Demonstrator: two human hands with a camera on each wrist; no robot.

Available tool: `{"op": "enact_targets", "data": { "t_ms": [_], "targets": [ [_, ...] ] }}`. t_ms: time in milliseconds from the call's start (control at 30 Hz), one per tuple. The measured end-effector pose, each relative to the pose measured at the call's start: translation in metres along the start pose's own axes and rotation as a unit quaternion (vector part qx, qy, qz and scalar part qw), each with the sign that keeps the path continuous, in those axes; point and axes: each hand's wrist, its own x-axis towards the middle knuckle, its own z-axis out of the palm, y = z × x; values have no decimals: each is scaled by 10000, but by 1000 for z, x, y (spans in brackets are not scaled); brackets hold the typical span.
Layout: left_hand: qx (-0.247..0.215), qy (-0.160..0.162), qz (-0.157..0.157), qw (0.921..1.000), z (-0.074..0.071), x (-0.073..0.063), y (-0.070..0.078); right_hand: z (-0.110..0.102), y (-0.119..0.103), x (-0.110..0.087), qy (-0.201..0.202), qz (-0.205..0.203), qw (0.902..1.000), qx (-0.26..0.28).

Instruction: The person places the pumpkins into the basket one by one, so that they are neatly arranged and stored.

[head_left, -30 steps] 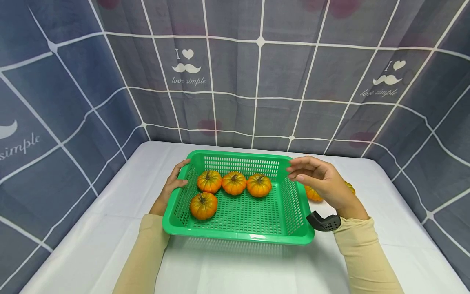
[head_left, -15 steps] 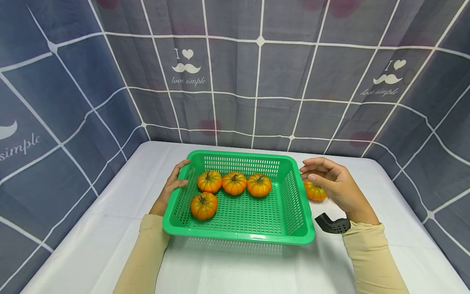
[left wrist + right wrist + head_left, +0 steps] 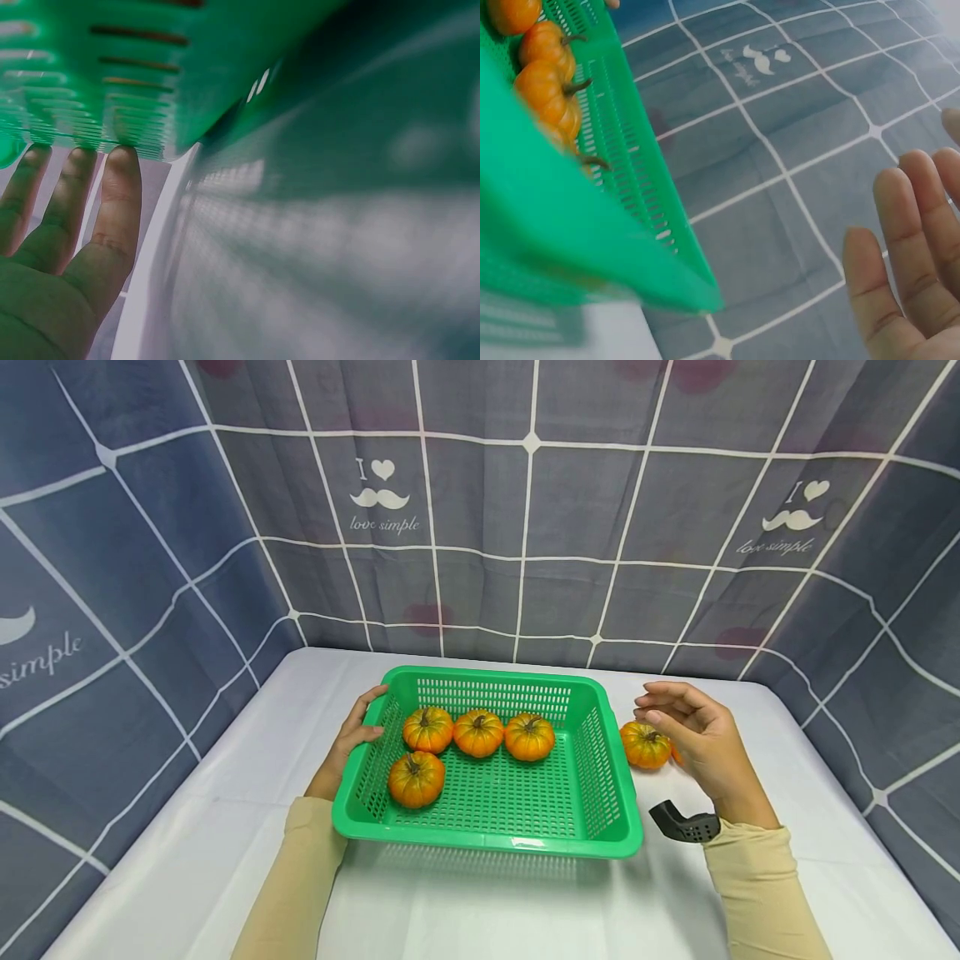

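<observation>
A green slotted plastic basket (image 3: 495, 842) holds several small orange pumpkins (image 3: 478, 734); three line up along its back and one lies in front at the left (image 3: 416, 780). My left hand (image 3: 347, 745) grips the basket's left end, thumb at the rim. In the left wrist view, the fingertips (image 3: 121, 161) touch the slotted wall from outside. Right of the basket, my right hand (image 3: 708, 745) hovers with nothing in it, fingers relaxed, beside and partly over a pumpkin (image 3: 645, 747) on the table. Behind that hand, a sliver of orange shows, mostly hidden.
A white cloth covers the table (image 3: 450, 910). Beyond its back edge hangs a grey checked curtain (image 3: 480, 593), which also runs along both sides. The basket's front side casts a shadow on the cloth. A black band (image 3: 684, 823) sits on the right wrist.
My right hand has moved right, away from the basket's right rim, so more of the pumpkin on the table shows. The left hand and the basket have stayed in place.
</observation>
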Motion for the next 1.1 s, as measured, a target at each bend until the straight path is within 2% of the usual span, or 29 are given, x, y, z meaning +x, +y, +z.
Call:
{"op": "enact_targets", "data": {
  "t_ms": [267,533,833,1000,1100],
  "targets": [
    [-27,-11,-4,10000,0,0,0,-5,8,-5,783,78,9965,-270],
    [-131,-241,221,9994,-3,2,-3,-14,17,-9,1328,-96,9903,-409],
    [-59,-148,141,9998,-3,2,-3,-21,26,-10,2037,-200,9720,-1153],
    [3,-403,584,9975,-5,5,-5,-30,34,-11,2240,-322,9570,-1816],
    [-35,-533,734,9959,-6,6,-6,-36,40,-12,2392,-385,9518,-1880]
  ]
}}
